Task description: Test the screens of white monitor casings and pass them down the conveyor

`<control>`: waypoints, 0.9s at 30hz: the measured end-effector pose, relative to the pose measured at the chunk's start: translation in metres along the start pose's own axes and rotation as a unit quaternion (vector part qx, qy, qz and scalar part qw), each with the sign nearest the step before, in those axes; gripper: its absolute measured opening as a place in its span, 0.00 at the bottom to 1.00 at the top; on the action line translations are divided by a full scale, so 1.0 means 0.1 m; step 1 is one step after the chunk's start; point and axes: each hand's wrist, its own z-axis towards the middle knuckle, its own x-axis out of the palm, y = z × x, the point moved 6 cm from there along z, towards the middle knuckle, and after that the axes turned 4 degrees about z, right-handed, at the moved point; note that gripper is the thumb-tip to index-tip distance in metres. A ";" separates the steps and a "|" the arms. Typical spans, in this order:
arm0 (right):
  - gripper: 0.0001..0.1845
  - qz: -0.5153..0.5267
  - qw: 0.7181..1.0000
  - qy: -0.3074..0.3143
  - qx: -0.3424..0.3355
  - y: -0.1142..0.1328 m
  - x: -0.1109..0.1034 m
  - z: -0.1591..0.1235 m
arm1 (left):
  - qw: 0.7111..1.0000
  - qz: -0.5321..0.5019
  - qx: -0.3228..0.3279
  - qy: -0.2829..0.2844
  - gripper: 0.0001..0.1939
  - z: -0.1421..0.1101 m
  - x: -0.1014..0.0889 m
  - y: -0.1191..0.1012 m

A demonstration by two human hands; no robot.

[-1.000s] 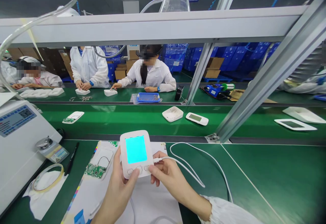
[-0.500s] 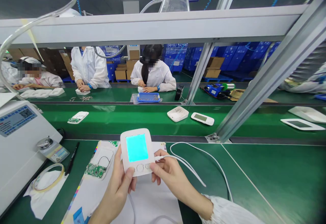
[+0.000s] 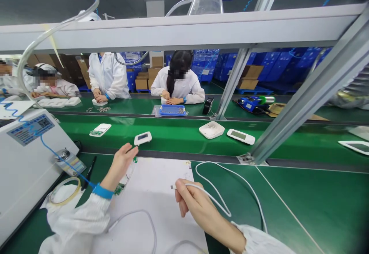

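On the green conveyor belt, just beyond the fingertips of my left hand [image 3: 122, 163], lies a small white device [image 3: 143, 138] with a dark screen. That hand is open, its fingers stretched out, and it wears a blue wrist strap [image 3: 103, 191]. Pinched in my right hand [image 3: 191, 200] is a white USB cable [image 3: 211, 198], its metal plug pointing left over a large white sheet [image 3: 144, 204]. A green circuit board [image 3: 119, 187] in a white casing is partly hidden behind my left wrist.
Several white housings, such as an open shell [image 3: 211, 129] and a screen unit [image 3: 241, 136], sit on the belt [image 3: 173, 146]. A slanted metal post [image 3: 294, 92] rises at right. Left stand a white machine [image 3: 25, 177], a tape roll [image 3: 65, 192] and a pen [image 3: 91, 168]. Co-workers sit opposite.
The white device has gone from both hands to the belt, and its lit screen is now dark. The cable is out of it, still in my right hand. My left hand moved forward-left and opened.
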 end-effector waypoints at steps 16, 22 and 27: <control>0.33 0.009 0.999 0.037 -0.003 0.04 0.04 0.02 | 0.988 0.115 0.037 0.096 0.22 -0.65 -0.05 -0.36; 0.32 0.061 0.998 0.035 0.007 0.05 0.03 0.02 | 0.989 -0.076 -0.044 0.118 0.25 -1.01 0.40 -0.19; 0.32 0.059 0.998 0.017 -0.012 0.13 -0.02 -0.01 | 0.985 -0.158 -0.054 0.034 0.29 -1.04 0.44 -0.16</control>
